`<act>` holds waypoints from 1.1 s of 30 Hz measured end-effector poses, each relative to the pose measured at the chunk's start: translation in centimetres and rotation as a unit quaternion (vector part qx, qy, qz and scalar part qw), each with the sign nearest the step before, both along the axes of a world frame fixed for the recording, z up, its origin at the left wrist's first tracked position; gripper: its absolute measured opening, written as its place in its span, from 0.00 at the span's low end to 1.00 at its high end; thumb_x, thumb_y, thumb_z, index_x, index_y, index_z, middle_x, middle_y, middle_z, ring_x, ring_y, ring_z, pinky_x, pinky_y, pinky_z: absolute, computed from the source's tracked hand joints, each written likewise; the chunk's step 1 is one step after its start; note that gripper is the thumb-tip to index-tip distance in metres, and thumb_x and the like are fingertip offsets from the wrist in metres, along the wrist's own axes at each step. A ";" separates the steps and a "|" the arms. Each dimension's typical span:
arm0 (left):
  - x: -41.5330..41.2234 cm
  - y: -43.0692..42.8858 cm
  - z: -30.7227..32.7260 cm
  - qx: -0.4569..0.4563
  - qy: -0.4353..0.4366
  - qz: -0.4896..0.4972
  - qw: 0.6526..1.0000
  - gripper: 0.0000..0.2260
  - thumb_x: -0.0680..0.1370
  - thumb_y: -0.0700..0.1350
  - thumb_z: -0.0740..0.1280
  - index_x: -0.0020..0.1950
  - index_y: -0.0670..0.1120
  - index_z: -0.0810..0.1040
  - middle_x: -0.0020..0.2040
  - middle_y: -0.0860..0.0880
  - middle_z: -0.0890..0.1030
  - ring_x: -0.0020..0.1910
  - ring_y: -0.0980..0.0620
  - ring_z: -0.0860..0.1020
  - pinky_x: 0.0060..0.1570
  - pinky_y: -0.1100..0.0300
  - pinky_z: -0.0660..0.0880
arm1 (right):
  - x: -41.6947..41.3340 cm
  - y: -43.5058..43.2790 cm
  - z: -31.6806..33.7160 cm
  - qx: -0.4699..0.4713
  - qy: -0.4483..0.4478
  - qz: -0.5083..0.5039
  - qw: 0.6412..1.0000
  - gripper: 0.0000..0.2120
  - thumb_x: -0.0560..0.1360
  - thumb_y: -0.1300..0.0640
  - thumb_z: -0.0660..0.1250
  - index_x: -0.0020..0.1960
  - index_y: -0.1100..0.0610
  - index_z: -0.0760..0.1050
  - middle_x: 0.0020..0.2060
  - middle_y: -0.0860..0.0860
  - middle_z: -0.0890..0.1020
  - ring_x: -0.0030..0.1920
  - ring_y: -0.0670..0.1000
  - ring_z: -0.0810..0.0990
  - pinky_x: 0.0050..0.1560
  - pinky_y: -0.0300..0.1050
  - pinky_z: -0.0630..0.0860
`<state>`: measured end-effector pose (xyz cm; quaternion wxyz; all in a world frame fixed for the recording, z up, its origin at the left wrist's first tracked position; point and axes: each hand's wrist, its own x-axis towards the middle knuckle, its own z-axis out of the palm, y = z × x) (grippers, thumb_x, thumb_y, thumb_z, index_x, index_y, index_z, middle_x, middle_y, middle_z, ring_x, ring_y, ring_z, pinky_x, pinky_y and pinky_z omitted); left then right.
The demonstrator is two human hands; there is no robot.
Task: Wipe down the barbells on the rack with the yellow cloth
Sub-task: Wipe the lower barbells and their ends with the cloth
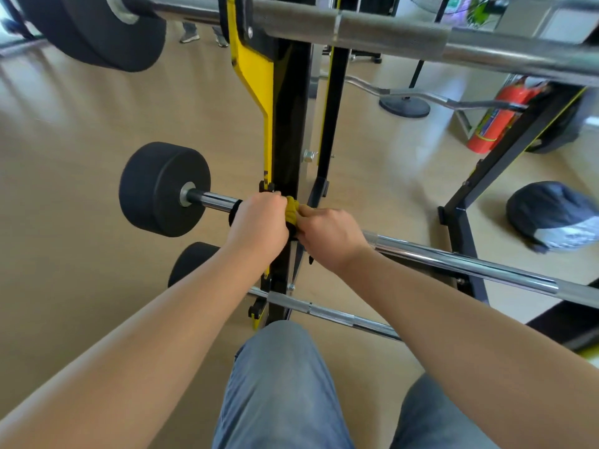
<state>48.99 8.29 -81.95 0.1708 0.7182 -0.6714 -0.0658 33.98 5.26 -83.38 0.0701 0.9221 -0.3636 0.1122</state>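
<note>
Nearest, the lowest barbell (340, 315) has no hand on it. Beyond it, the left hand (257, 222) and right hand (327, 236) both clutch the yellow cloth (291, 210), bunched on the middle barbell (470, 264) beside the rack upright (287, 124). Wiping seems mid-course; the top barbell (389, 34), farthest, may remain.

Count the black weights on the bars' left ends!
3: big weight at top left, middle weight beside the left hand, lowest weight below that, partly hidden. More may be hidden.
</note>
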 end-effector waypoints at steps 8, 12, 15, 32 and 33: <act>-1.5 1.7 -0.8 -0.128 0.044 -0.013 0.991 0.13 0.79 0.40 0.67 0.63 0.43 0.74 0.55 0.48 0.74 0.50 0.51 0.77 0.49 0.59 0.76 | -2.6 -0.8 -0.7 -0.009 -0.033 0.027 0.999 0.12 0.82 0.50 0.61 0.65 0.49 0.73 0.50 0.48 0.81 0.39 0.55 0.81 0.37 0.52 0.80; -5.7 1.3 -0.8 -0.126 0.037 -0.067 0.989 0.15 0.76 0.40 0.69 0.63 0.44 0.79 0.59 0.49 0.75 0.51 0.52 0.77 0.50 0.61 0.75 | -7.8 -0.4 -1.7 -0.026 -0.054 0.022 0.998 0.11 0.83 0.50 0.61 0.63 0.49 0.76 0.54 0.45 0.80 0.44 0.53 0.80 0.37 0.51 0.79; -9.0 0.3 -1.2 -0.108 0.045 -0.088 0.989 0.16 0.75 0.40 0.68 0.63 0.45 0.79 0.59 0.50 0.76 0.53 0.51 0.76 0.51 0.60 0.74 | -11.0 -0.1 -1.8 -0.032 -0.064 0.005 0.997 0.10 0.82 0.50 0.63 0.59 0.51 0.78 0.50 0.46 0.81 0.42 0.53 0.80 0.36 0.50 0.78; -32.5 -2.0 -0.4 -0.054 -0.035 -0.301 0.951 0.09 0.78 0.45 0.57 0.55 0.46 0.72 0.53 0.46 0.77 0.47 0.44 0.78 0.38 0.53 0.68 | -34.8 5.8 -2.5 -0.101 -0.067 -0.207 0.971 0.13 0.82 0.51 0.62 0.60 0.55 0.81 0.62 0.51 0.81 0.62 0.55 0.78 0.61 0.56 0.73; -33.6 -2.2 -0.5 -0.053 -0.032 -0.308 0.949 0.11 0.79 0.46 0.56 0.57 0.46 0.73 0.54 0.46 0.78 0.48 0.43 0.78 0.39 0.53 0.69 | -35.6 6.1 -2.5 -0.100 -0.060 -0.228 0.967 0.13 0.81 0.51 0.62 0.61 0.54 0.80 0.63 0.51 0.80 0.63 0.55 0.77 0.62 0.57 0.72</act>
